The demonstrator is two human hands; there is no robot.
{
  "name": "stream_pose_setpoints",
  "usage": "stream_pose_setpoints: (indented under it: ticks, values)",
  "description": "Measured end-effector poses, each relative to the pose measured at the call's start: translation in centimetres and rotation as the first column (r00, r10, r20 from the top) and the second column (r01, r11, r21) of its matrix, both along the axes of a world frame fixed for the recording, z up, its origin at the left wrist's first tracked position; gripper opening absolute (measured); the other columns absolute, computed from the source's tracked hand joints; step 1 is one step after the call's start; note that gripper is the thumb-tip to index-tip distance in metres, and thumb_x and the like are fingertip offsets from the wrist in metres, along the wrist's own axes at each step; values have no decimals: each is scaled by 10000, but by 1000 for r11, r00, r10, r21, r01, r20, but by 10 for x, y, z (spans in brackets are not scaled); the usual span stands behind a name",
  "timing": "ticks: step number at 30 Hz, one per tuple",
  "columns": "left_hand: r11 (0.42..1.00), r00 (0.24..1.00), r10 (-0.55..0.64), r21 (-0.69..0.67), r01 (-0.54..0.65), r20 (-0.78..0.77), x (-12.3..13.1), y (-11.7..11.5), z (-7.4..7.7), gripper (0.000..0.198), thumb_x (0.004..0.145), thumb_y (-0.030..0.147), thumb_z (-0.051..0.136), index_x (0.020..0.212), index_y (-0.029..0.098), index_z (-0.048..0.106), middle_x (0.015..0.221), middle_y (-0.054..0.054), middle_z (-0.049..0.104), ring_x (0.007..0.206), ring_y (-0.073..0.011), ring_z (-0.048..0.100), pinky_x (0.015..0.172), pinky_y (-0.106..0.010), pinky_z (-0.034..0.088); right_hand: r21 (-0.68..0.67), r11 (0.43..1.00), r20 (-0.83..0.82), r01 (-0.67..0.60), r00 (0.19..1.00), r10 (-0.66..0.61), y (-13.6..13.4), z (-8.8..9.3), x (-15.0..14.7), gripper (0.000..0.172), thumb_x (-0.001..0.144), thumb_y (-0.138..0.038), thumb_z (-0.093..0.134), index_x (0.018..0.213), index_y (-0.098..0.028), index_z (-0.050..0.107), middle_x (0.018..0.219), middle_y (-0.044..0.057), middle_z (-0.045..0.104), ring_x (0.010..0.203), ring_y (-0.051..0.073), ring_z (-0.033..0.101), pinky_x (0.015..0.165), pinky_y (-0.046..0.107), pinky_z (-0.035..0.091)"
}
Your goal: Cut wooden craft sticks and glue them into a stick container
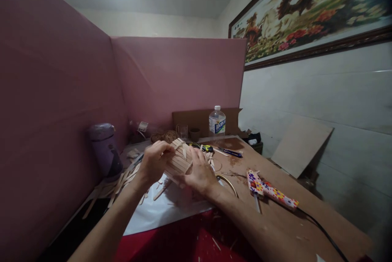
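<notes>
Between my two hands is a panel of wooden craft sticks (179,160) laid side by side, tilted above the white sheet. My left hand (157,159) grips its left edge, fingers curled over the top. On the other side my right hand (200,174) holds the panel's right edge, its thumb low and fingers on the upper face. A narrow stick piece lies across the panel near its top end. The underside is hidden from me.
Loose craft sticks (122,182) lie at left by a purple tumbler (105,152). A flowered hot glue gun (271,190) with a cord rests at right. Behind stand a plastic bottle (217,121), a blue pen-like tool (231,153) and twine (168,136). White sheet (143,215) covers the front.
</notes>
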State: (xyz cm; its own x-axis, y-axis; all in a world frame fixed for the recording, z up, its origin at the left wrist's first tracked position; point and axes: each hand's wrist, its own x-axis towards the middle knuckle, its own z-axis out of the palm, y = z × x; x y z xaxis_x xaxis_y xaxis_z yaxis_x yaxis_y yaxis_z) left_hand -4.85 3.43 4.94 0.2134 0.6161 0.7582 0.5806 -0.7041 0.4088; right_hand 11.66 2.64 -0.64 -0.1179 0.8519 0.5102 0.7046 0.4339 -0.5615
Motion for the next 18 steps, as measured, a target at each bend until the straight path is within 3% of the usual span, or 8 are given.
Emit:
stream_pose_setpoints:
  ticks: [3, 9, 14, 18]
  values:
    - [996, 998, -22, -91, 17, -51, 3, 1, 4, 120, 708, 102, 576, 694, 192, 654, 697, -4, 647, 670, -137, 571, 656, -255, 425, 1, 1000, -12, -13, 1000, 13, -1, 0, 1, 964, 624, -493, 713, 1406, -104, 304, 1391, 178, 391, 1313, 314, 332, 1093, 444, 302]
    - [990, 998, -47, -137, 41, -45, 8, 10, 9, 114, 670, 101, 617, 635, 194, 672, 679, -12, 617, 665, -140, 540, 655, -263, 433, -4, 1000, -19, -6, 1000, 6, 0, -1, 4, 920, 644, -467, 688, 1406, -110, 316, 1391, 171, 391, 1310, 310, 338, 1090, 430, 309]
    - [988, 991, 26, -147, -46, -132, 8, 19, 16, 72, 648, 170, 659, 598, 209, 692, 787, -52, 613, 833, -207, 511, 747, -334, 439, -27, 1000, -20, -6, 1000, 5, -2, 1, 5, 949, 623, -456, 701, 1407, -95, 306, 1401, 169, 380, 1302, 306, 346, 1094, 424, 311]
    - [970, 993, -15, -244, -15, -120, 6, 24, 22, 55, 635, 202, 642, 607, 180, 683, 894, -73, 588, 804, -191, 536, 657, -296, 463, -9, 1000, -15, -10, 1000, 9, -4, 2, 4, 942, 624, -462, 714, 1392, -87, 319, 1397, 179, 383, 1294, 305, 354, 1093, 426, 313]
